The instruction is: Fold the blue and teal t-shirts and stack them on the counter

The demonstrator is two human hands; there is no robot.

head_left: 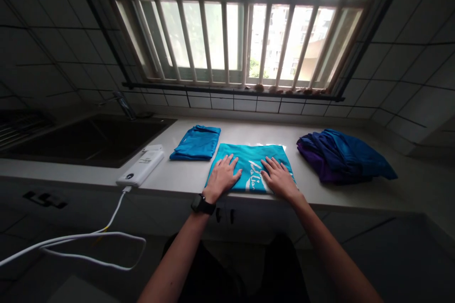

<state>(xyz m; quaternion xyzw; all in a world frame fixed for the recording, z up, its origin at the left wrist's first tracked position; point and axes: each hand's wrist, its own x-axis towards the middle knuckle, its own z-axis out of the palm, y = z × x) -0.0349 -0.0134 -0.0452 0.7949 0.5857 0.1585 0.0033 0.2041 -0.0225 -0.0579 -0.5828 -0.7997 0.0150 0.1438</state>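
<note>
A turquoise folded T-shirt (pixel 249 154) with white lettering lies flat at the counter's front edge. My left hand (pixel 223 177) rests on its left part, fingers spread, a black watch on the wrist. On the right part lies my right hand (pixel 279 177), palm down with the fingers stretched out. To the left is a smaller folded blue garment (pixel 197 143). A loose heap of blue and purple clothes (pixel 341 156) sits farther right.
A white power bank (pixel 141 169) with a white cable (pixel 117 209) hanging off the edge stands left on the white counter (pixel 245 130). Beyond it are a dark sink (pixel 106 158) and a faucet (pixel 124 105). A barred window (pixel 231 28) is behind.
</note>
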